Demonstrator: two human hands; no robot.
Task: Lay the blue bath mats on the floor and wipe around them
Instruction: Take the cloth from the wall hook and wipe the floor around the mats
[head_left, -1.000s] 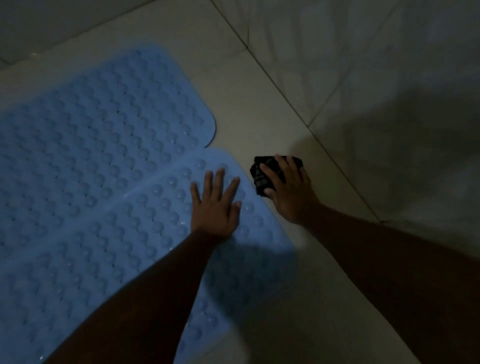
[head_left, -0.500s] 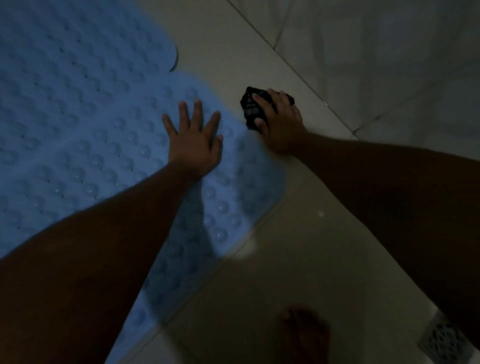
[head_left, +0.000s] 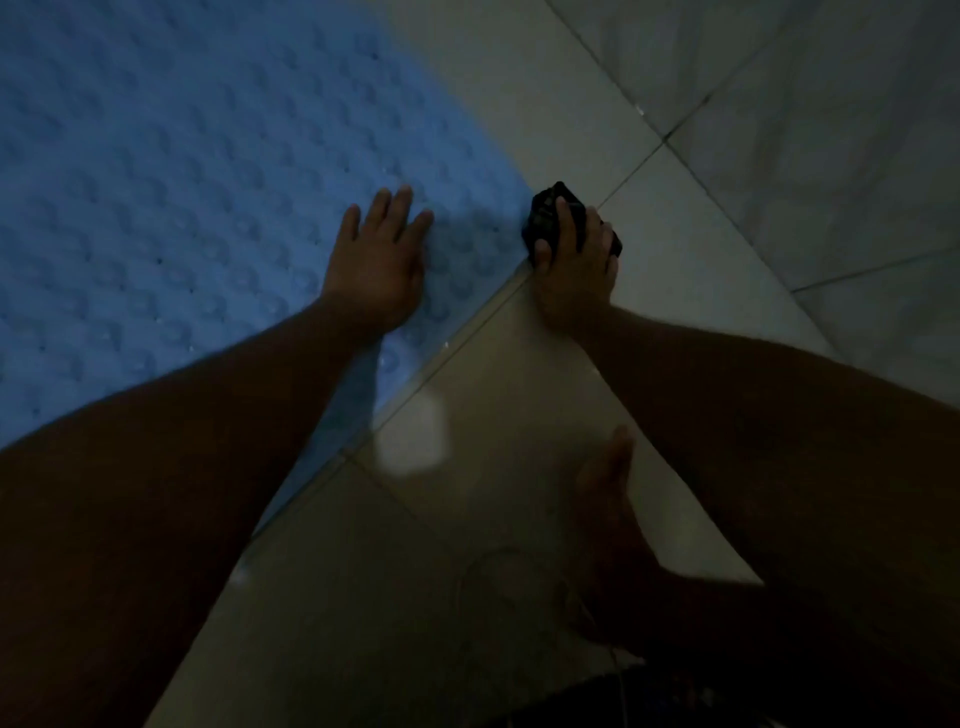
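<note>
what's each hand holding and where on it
Right hand grips the black cloth, fingers over its top, thumb at its left edge. Left hand lies flat on the blue mat, holding nothing.

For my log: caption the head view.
Left hand flat on the blue bath mat; right hand holds a black cloth on the floor tiles beside it.

Head view, steeply down (near) onto floor (head_left: 498, 545)

Dim light falls on pale glossy floor tiles (head_left: 498, 530) crossed by grout lines (head_left: 631, 171), with one bright patch (head_left: 413, 441) reflected.
</note>
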